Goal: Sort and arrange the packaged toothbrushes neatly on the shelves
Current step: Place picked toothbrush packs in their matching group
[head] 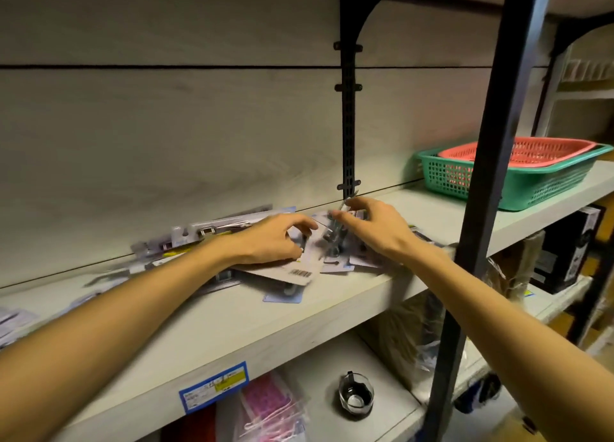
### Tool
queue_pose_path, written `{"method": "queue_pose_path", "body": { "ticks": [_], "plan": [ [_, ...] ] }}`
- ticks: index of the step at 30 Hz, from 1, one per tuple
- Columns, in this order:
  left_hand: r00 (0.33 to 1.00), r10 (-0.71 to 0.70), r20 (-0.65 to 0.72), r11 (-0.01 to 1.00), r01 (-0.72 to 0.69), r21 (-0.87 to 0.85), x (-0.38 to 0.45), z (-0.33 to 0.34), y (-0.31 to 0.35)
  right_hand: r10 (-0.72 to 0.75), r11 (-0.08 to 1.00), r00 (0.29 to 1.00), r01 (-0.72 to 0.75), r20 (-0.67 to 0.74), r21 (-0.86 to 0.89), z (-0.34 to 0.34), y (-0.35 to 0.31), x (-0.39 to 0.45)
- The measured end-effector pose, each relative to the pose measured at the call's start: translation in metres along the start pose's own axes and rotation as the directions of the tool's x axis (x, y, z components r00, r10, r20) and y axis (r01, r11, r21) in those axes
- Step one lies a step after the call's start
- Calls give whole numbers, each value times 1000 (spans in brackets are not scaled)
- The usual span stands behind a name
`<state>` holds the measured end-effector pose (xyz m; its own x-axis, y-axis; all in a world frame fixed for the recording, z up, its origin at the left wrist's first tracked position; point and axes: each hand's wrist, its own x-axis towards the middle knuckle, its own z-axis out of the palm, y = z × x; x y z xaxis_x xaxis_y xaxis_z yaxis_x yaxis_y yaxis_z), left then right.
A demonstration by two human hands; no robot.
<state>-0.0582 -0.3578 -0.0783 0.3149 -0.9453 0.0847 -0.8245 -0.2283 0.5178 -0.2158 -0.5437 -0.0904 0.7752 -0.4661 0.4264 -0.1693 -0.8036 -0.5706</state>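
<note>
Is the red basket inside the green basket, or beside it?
Inside. The red basket sits nested in the green basket, whose rim surrounds it on the shelf.

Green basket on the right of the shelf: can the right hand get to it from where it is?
Probably yes. The green basket sits on the same shelf, with bare board between it and the right hand; the black upright stands nearer the camera.
</note>
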Motion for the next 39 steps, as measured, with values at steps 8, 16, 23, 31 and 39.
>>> {"method": "queue_pose_path", "body": {
  "ticks": [8, 16, 23, 31, 39],
  "plan": [
    [977, -206, -52, 947, 212, 241, -13, -4, 8, 51, 989, 997, -43, 55, -140, 12, -8, -2],
    [980, -173, 97, 983, 166, 76, -12, 5, 34, 10, 999, 997, -7, 78, -44, 6, 1, -4],
    [952, -270, 143, 947, 235, 217, 1, 9, 26, 1, 997, 990, 10, 141, -77, -6, 10, -1],
    [974, -216, -64, 933, 225, 281, 9, 34, 29, 70, 996, 991, -62, 118, -68, -12, -2, 10],
    [871, -39, -489, 846, 290, 448, -29, -37, 5, -171, 973, 977, 188, 128, -134, 16, -52, 25]
  ]
}}
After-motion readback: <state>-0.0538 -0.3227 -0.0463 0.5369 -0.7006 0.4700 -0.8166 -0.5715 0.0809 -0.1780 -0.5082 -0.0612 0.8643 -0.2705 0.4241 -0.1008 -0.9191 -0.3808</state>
